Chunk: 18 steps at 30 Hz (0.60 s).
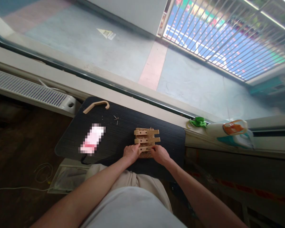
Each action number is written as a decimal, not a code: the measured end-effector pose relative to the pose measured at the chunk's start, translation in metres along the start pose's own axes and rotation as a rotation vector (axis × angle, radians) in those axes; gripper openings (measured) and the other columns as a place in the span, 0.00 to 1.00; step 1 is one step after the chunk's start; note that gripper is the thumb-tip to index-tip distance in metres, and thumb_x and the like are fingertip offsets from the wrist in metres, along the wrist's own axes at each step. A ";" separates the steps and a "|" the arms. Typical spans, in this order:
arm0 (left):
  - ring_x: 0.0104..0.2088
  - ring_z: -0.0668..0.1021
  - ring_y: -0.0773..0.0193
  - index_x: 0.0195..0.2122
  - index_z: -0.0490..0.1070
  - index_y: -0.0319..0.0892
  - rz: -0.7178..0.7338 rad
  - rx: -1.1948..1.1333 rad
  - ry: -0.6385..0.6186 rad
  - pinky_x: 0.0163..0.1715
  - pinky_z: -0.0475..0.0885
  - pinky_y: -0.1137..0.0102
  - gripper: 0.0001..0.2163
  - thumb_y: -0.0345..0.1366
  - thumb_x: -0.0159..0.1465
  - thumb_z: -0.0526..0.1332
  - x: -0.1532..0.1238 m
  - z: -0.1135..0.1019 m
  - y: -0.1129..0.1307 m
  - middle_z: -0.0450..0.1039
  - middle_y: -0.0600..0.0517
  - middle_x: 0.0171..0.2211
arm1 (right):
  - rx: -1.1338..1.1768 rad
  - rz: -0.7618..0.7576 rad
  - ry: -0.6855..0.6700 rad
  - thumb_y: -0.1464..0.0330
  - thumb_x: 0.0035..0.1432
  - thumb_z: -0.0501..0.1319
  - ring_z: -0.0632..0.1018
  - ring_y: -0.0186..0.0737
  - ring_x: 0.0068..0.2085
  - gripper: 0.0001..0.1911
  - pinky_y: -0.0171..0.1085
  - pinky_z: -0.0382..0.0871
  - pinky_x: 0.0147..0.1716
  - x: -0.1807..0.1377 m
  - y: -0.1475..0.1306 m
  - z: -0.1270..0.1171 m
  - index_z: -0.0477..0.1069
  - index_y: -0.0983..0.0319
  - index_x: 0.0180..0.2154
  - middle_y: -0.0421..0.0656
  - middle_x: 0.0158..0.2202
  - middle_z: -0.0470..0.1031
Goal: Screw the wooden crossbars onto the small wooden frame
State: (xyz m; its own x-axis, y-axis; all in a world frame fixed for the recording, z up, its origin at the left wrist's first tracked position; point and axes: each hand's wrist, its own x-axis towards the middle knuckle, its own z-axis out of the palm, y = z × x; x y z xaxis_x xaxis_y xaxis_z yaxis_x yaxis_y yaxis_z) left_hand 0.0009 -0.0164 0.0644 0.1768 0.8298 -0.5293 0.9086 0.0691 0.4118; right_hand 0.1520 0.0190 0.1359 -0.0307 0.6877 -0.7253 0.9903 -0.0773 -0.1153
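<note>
Three pale wooden strips with dark holes lie side by side across a brown, speckled board on the black table. The far strip (pixel 146 132) and the middle strip (pixel 147 140) both stick out past the board's right edge. My left hand (pixel 132 152) is closed on the left end of the nearest wooden strip (pixel 145 149). At that strip's other end, my right hand (pixel 160 154) is closed with its fingertips on the wood. The speckled board (pixel 146 155) shows between and below the strips. My fingers hide both ends of the nearest strip.
A loose wooden hook (pixel 96 105) lies at the table's far left, with several small screws or nails (pixel 116 119) nearby. A blurred-out pink and white thing (pixel 92 139) rests on the black table (pixel 114 144). Beyond stand a radiator (pixel 30 90) and a windowsill with green cloth (pixel 198 122).
</note>
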 end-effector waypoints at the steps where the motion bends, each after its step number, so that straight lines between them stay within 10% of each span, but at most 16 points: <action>1: 0.39 0.75 0.59 0.43 0.64 0.48 0.001 0.004 0.005 0.37 0.66 0.67 0.12 0.42 0.59 0.53 0.000 0.000 0.000 0.74 0.51 0.37 | -0.046 -0.009 0.015 0.64 0.56 0.47 0.74 0.41 0.40 0.17 0.34 0.64 0.35 -0.001 -0.002 -0.002 0.72 0.60 0.39 0.46 0.38 0.75; 11: 0.40 0.75 0.58 0.43 0.64 0.47 -0.013 -0.007 -0.015 0.39 0.66 0.66 0.12 0.41 0.59 0.54 0.000 -0.002 0.001 0.74 0.49 0.39 | -0.513 -0.342 -0.008 0.80 0.53 0.47 0.76 0.43 0.38 0.15 0.36 0.65 0.33 -0.016 -0.026 -0.019 0.71 0.66 0.36 0.53 0.35 0.75; 18: 0.40 0.75 0.59 0.43 0.64 0.47 -0.006 -0.008 -0.040 0.39 0.66 0.67 0.12 0.42 0.60 0.52 -0.001 -0.007 0.003 0.74 0.49 0.38 | -0.283 0.014 0.103 0.65 0.59 0.46 0.76 0.41 0.37 0.17 0.35 0.65 0.33 -0.009 -0.012 0.011 0.71 0.62 0.37 0.50 0.35 0.75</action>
State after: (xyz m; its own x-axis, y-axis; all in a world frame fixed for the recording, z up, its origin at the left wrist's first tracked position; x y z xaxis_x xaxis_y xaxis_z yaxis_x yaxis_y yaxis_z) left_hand 0.0007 -0.0134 0.0712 0.1866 0.8064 -0.5611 0.9067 0.0784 0.4143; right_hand 0.1390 0.0056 0.1358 -0.0177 0.7586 -0.6513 0.9893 0.1075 0.0983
